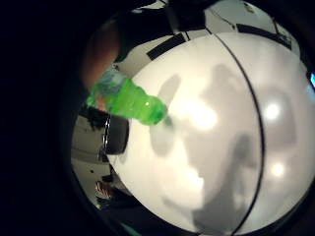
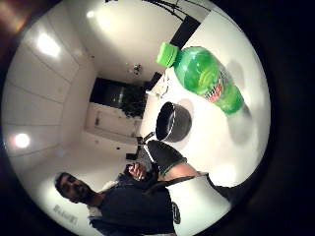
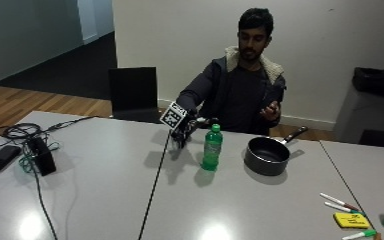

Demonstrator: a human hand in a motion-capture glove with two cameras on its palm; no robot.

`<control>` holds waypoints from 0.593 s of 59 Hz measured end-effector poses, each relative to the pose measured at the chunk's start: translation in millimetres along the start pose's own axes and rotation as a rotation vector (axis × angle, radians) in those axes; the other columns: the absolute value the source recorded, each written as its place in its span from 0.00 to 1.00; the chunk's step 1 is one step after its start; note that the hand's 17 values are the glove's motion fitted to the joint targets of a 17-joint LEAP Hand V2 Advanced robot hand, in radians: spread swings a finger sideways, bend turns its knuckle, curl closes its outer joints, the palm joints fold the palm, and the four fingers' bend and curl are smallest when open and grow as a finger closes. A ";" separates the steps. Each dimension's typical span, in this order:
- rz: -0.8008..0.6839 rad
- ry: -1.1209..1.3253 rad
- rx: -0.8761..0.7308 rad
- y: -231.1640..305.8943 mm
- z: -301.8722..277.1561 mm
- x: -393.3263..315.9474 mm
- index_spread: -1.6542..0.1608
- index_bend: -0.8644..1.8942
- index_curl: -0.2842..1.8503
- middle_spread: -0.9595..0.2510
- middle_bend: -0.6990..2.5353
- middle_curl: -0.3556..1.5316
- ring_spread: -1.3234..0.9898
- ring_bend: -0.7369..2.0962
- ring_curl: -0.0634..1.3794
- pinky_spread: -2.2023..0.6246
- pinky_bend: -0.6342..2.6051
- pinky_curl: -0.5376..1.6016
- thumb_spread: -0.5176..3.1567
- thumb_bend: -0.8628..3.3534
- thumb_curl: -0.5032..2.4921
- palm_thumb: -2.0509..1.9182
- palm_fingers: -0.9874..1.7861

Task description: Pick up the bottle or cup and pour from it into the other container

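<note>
Green bottle (image 3: pixel 212 148) standing upright on the grey surface (image 3: pixel 258 200), its green cap on, with a black pan (image 3: pixel 267 155) just to its right, handle pointing to the far right. The gloved right hand (image 3: pixel 185 129) hovers just left of the bottle, near its upper half and apart from it; whether its fingers are spread or curled cannot be told from these views. The bare left hand (image 3: pixel 270 111) is raised at the chest, away from the objects. The thumb-side palm view shows the bottle's translucent green body with a red-lettered label around its middle, and the pan's dark interior, which appears empty. The step in hand is judged to be the reach: the hand should close around the bottle's mid-body, below the neck, keeping it upright. The cap looks closed and would need removing before pouring into the pan. Markers (image 3: pixel 339 201) and a yellow object (image 3: pixel 350 220) lie at the near right.
</note>
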State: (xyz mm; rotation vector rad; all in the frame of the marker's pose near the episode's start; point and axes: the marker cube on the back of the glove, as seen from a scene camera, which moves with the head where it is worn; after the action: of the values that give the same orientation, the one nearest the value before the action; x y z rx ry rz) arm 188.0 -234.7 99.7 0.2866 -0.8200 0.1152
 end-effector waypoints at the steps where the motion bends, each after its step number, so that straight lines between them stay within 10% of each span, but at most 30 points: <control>1: -0.018 -0.015 -0.003 -2.7 4.3 4.5 0.72 0.36 0.22 0.86 0.28 0.36 0.67 0.34 0.22 0.90 0.45 0.41 0.39 0.20 0.29 0.63 0.39; 35: 0.091 -0.389 -0.098 -67.2 89.1 28.8 0.73 0.37 0.24 0.66 0.32 0.39 0.57 0.44 0.27 0.87 0.40 0.37 0.35 0.21 0.31 0.73 0.69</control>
State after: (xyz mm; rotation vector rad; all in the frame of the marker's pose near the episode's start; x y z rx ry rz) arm 159.1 -325.5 164.5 0.1806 -1.2216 0.1052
